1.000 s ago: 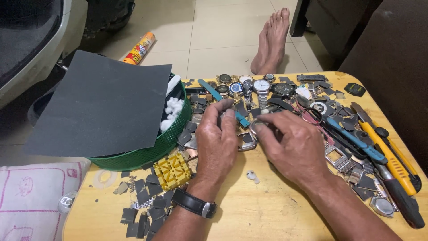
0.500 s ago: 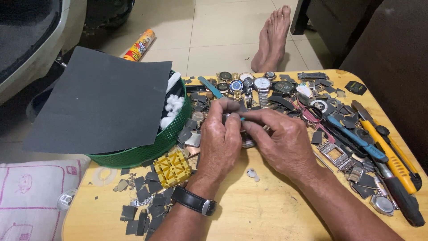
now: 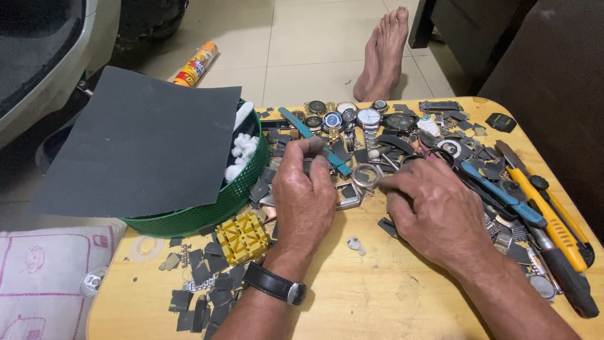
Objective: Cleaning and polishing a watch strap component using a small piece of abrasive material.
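1. While my left hand rests knuckles-up on the wooden table, its fingers curl closed around a small dark part that I cannot make out.
2. My right hand lies flat just beside it, fingertips pressed lightly together at the rim of a round metal watch case; whether they truly pinch it I cannot tell.
3. That watch case sits on the table between my 2 hands, just below a row of wristwatches.
4. A teal watch strap runs slantwise behind my left fingers.
5. A black wristwatch is strapped on my left wrist.
6. Left of that hand stands a green plastic basket, a dark grey sheet lying across it and white cotton pieces showing inside.
7. A yellow watch holder block lies just below the basket, with grey strap links scattered near it.
8. At the table's right edge lie a yellow utility knife and a blue-handled tool.
9. A bare foot rests on the tiled floor beyond the table.
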